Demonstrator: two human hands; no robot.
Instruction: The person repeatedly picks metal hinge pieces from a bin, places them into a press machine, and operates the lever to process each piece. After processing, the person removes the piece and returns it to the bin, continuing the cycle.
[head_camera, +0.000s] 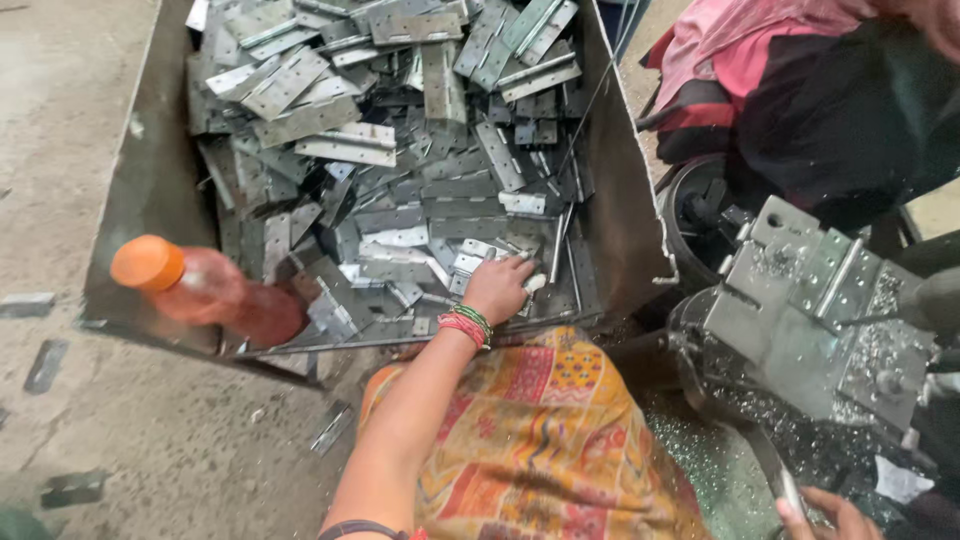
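Left hand (497, 288) is down in the metal bin (150, 190), centre of frame, fingers curled onto the heap of flat steel hinges (400, 170). Fingertips sit on the hinges at the near edge of the pile, just inside the bin's front wall. Looks like it's closing around one or two pieces, but the grip itself is hidden under the knuckles, so I can't tell whether it's pinching anything.

Nearest loose hinges lie directly under and just left of the fingers, long axes mostly running left-right across the frame, some skewed. A thin metal rod (556, 250) stands just right of the hand, long axis roughly up-down in the frame.

Right hand (825, 515) is at the lower right corner, only partly in view, well apart from the bin, beside the machine fixture (800, 310) covered in metal chips. Its fingers are cut off by the frame edge, so the grip state can't be told. Left hand is clearly the nearer one to the hinges.

Also there: bottle with orange cap (200, 290) lying at the bin's lower left corner, bangles (465, 325) on the left wrist, patterned orange cloth (540, 440) below, stray hinges on the concrete floor (70, 120) at left.
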